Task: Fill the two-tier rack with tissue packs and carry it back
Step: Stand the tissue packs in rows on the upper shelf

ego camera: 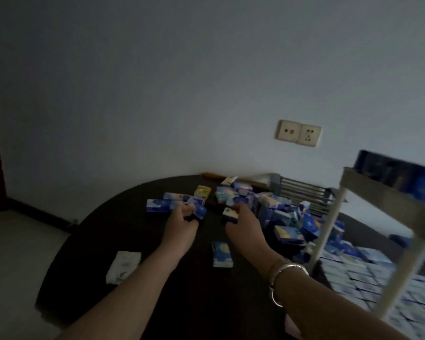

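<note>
I am gripping a blue tissue pack [199, 212] in my left hand [182, 225] and another pack [229, 215] in my right hand [243, 223], hands apart, near the dark table's [108, 241] far edge; their long axes are unclear.

Tabletop [123, 231]: dark, round-edged; its far edge sits against the wall
Far middle: a loose scatter of blue tissue packs [233, 192]; one yellow-green pack [202, 191] among them
Right: a heaped pile of blue packs [285, 222], touching the scatter
Near middle: a single blue pack [221, 254], lying flat, apart from the pile
Near left: a white pack [123, 266], lying flat, well apart from the others
Far right: the two-tier rack [334, 217], a pale post standing just beside the pile
</note>
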